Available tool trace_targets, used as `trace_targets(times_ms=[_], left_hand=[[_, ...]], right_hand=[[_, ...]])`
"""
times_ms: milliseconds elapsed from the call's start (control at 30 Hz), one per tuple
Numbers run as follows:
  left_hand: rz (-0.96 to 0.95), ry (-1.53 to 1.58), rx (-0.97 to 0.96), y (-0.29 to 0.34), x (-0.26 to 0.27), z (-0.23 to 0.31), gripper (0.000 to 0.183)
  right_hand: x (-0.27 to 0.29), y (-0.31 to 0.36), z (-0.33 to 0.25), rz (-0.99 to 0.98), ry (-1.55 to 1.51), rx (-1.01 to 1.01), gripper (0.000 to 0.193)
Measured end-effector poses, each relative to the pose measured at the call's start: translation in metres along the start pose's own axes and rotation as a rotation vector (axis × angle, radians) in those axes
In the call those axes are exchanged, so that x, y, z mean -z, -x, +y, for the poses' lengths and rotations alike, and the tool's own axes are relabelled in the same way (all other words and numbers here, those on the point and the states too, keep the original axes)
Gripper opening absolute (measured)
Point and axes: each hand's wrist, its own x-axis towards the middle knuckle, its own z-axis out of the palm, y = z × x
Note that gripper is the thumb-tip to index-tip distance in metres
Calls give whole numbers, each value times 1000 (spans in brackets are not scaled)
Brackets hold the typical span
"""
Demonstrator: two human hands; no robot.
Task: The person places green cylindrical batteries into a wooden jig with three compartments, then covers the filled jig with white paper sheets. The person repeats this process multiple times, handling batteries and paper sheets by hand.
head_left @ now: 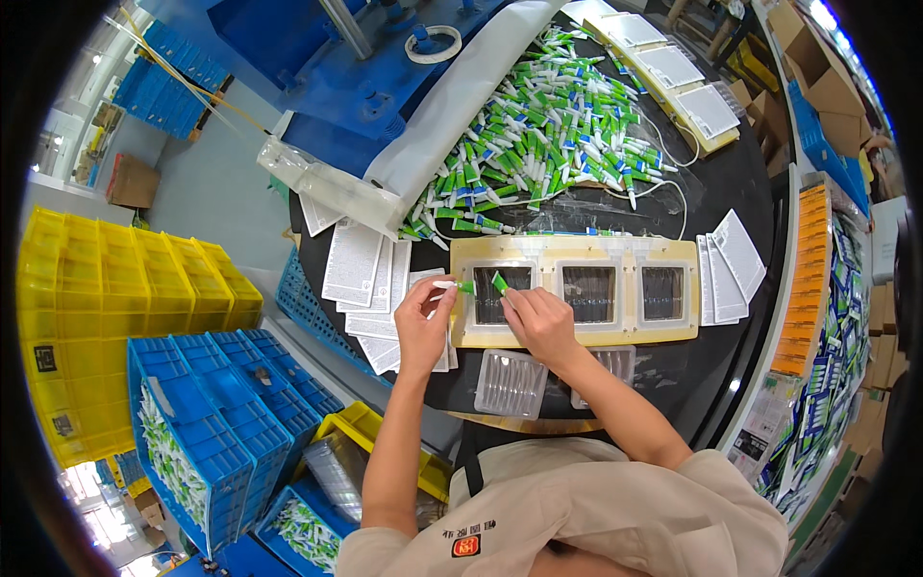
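Between the fingers of my left hand [420,332] is a small tube [466,287], green with a white cap. My right hand [541,325] pinches another green tube [499,283]. Both hands are over the left end of a cream-yellow frame [577,248] with three rectangular windows. Dark ribbed cavities show inside these windows. On the near side of the frame lies a clear ribbed plastic tray [511,385]. A second clear tray [615,363] is partly covered by my right forearm. Beyond the frame spreads a large heap of green and white tubes [553,125].
White printed cards [358,260] lie left of the frame, more cards [735,255] to its right. A second frame [711,139] holding white cards stands at the far right. Blue machinery [327,144] rises far left. Blue crates [207,385] and yellow crates [125,288] are stacked at left.
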Motion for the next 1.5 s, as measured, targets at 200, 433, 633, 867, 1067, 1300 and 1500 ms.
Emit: trace_targets(times_ms=[200,433,633,867,1067,1300,1500], left_hand=[[117,-462,-506,11,-11,-8,25],[46,-639,-833,7,-18,-39,37],[21,-797,-856,6,-13,-43,38],[-16,-843,-728,23,-24,-41,36],[-215,-931,-631,33,-21,-36,44],[-306,-977,-604,32,-23,-34,51],[-361,-1052,-612,27,-18,-33,47]], right_hand=[[-20,2,-20,-7,130,-162,16],[-13,-47,9,83,42,-298,12],[-64,-112,77,-517,231,-352,17],[-44,-112,75,-273,79,-309,18],[28,-51,34,-119,-266,-398,25],[15,1,8,-54,-253,-410,24],[11,5,7,1,-63,-107,29]])
